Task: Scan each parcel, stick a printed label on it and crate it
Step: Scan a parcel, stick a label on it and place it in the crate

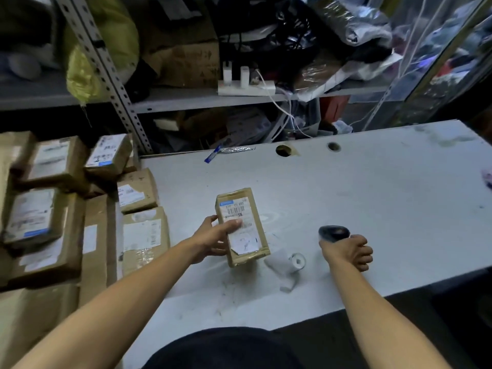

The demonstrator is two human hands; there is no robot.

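One cardboard parcel (242, 227) being gripped by the left hand (213, 237); one barcode scanner (333, 233) being clasped by the right hand (348, 252); one label roll (288, 262) lying near the counter's (372, 198) front edge.

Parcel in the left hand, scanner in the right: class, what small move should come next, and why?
Probably swing the scanner left to aim at the barcode. The left hand holds the parcel label-up, its thumb below the barcode. The right hand grips the scanner off to the parcel's right.

Bare forearms, no sleeves; dark garment (223, 350) below.
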